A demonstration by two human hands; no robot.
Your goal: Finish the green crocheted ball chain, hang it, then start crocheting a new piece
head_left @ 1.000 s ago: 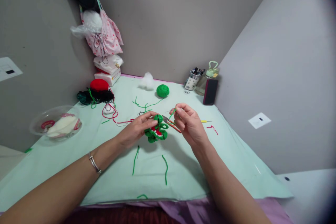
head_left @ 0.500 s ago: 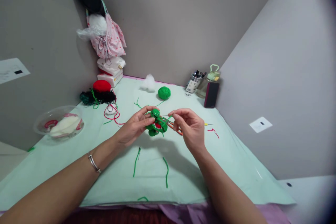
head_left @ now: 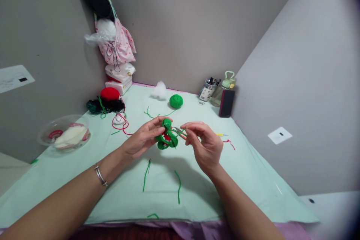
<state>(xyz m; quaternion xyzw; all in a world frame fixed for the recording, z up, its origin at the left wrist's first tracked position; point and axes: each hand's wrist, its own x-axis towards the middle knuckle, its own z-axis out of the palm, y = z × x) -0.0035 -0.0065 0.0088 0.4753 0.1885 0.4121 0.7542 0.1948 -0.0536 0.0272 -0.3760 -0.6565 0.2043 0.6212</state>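
My left hand [head_left: 146, 135] is closed around a small green crocheted piece [head_left: 168, 138], pinching it between thumb and fingers. Rounded green lobes, a red inner patch and a white edging show on the piece; my fingers cover its left side. Just to its right, my right hand [head_left: 204, 143] is closed in a pinch on a thin needle with green yarn [head_left: 180, 132] at the fingertips. The needle itself is hard to make out. Scissors [head_left: 182, 135] with orange handles lie on the table behind, partly hidden by the right hand.
A green yarn ball [head_left: 176, 101] and white stuffing [head_left: 159, 90] sit farther back. Red yarn [head_left: 110, 93] and a clear plastic bowl [head_left: 46, 135] are at left. A phone [head_left: 226, 103] leans against a bottle [head_left: 216, 99] at right. Cut green yarn [head_left: 178, 187] lies in front.
The crocheted piece has turned slightly in my left hand, showing its red inside lower down. My right hand has moved slightly down and right. The view has shifted a little.
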